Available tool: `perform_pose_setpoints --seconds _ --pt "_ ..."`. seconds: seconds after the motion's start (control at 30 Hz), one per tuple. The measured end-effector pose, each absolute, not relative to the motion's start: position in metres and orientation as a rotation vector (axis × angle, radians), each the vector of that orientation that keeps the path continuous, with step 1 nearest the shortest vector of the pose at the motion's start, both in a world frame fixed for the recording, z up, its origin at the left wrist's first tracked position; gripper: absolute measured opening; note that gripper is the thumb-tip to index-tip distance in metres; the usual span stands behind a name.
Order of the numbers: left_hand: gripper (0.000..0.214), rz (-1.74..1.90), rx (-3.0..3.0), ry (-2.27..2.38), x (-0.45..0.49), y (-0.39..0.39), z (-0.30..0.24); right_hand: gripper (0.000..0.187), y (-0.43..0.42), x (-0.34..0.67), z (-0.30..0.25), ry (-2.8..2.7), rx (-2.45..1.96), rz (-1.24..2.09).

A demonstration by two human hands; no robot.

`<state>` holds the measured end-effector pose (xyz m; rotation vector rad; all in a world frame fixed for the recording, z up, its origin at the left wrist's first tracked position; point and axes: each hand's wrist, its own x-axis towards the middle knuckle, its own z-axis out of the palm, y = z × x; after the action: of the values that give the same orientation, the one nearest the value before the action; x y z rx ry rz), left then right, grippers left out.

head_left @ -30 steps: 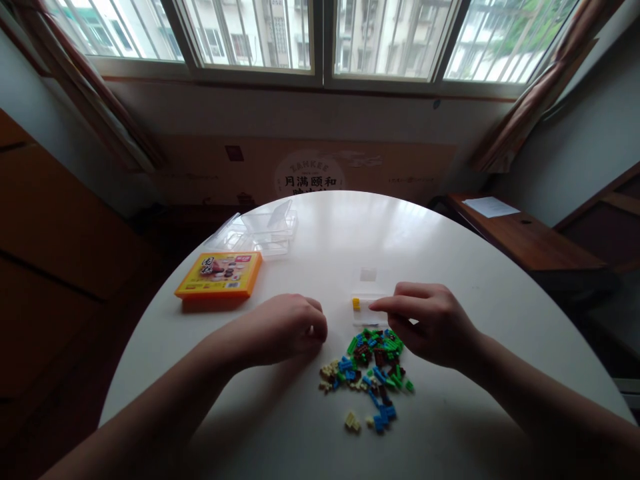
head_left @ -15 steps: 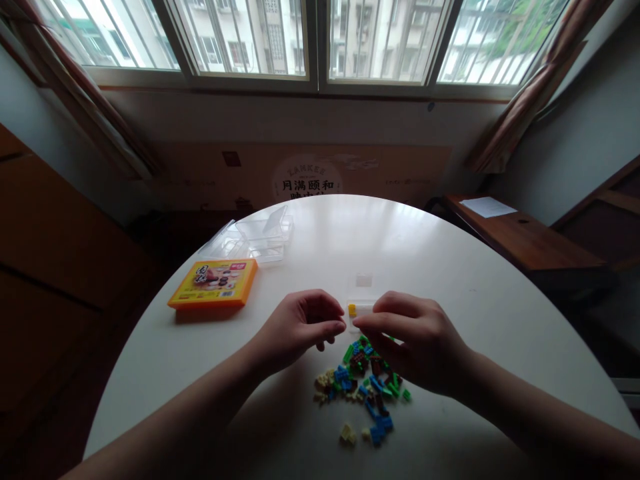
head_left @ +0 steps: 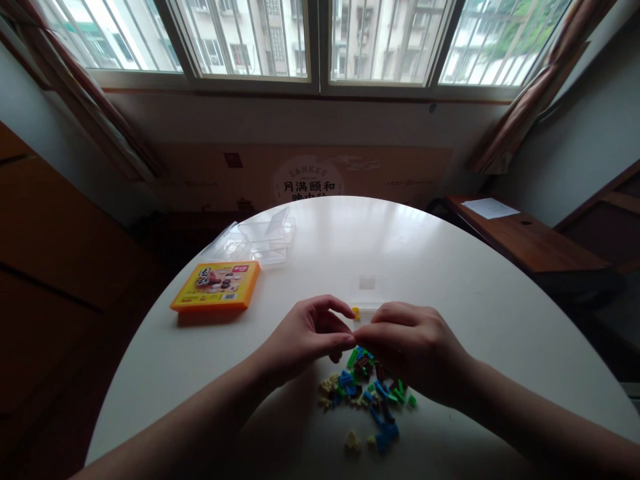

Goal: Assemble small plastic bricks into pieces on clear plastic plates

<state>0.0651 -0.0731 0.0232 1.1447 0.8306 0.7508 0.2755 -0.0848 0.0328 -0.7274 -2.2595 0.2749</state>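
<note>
My left hand [head_left: 313,333] hovers over the table with fingers curved, the thumb and index fingertips apart and nothing visible between them. Right beside it, its fingertips almost meeting the left ones, my right hand [head_left: 417,343] is closed in a pinch; whatever it may hold is hidden. Behind the fingers lies a small clear plastic box [head_left: 373,288] with its lid open, partly covered by my right hand. A few yellow toy bricks [head_left: 356,312] show at its left end. Below both hands spreads a loose pile of small toy bricks [head_left: 347,381] in blue, green, brown and cream.
On the left of the round white table [head_left: 310,233] lies an orange and yellow game box [head_left: 217,287]. Several clear plastic cases [head_left: 260,240] are stacked behind it. A wooden desk [head_left: 535,237] with a paper sheet [head_left: 490,208] stands at the right, beyond the table edge.
My right hand's fingers have drawn together into a pinch, and the two hands' fingertips have come closer. The view has shifted slightly. The brick pile looks the same.
</note>
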Motion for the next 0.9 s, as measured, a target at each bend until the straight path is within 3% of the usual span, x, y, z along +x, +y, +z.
perform_pose_setpoints --seconds 0.4,0.67,0.9 --pt "0.037 0.752 1.227 0.917 0.066 -0.073 0.024 0.014 -0.083 0.276 0.032 -2.300 -0.882 0.265" --pt "0.021 0.695 1.984 1.304 0.064 -0.069 0.021 0.012 -0.055 0.292 0.019 -2.397 -1.301 0.193" --pt "0.019 0.649 2.248 1.232 0.066 -0.070 0.013 0.014 -0.049 0.283 0.017 -2.446 -1.393 0.235"
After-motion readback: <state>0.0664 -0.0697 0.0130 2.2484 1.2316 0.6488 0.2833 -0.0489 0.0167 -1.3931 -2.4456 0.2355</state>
